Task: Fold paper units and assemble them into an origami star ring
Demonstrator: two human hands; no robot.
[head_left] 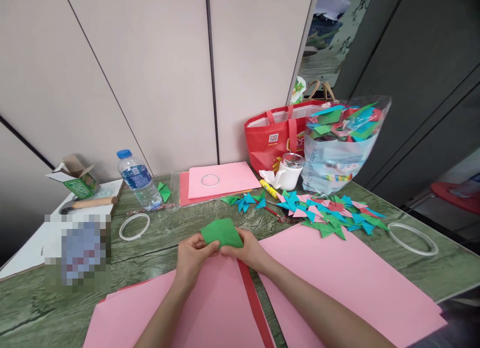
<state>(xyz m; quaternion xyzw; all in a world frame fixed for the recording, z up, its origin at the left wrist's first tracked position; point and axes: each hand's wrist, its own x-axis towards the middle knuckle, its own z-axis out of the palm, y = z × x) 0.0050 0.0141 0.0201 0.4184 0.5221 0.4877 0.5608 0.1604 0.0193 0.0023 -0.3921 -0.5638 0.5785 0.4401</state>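
Note:
A small green paper square [221, 232] is held just above the green wood-grain table [157, 248]. My left hand [193, 260] pinches its left edge and my right hand [247, 250] pinches its right edge, fingers closed on the paper. Under my wrists lie large pink paper sheets [348, 278] with a red sheet edge [255, 303] between them. Beyond my hands sits a scatter of folded green, blue and pink paper pieces [326, 215].
A water bottle [138, 180], a white mug [288, 172], a red bag [277, 135], a clear plastic bag of folded pieces [341, 138], white rings [134, 226] [412, 238], a small open carton [75, 178] and another pink sheet [221, 180] stand farther back.

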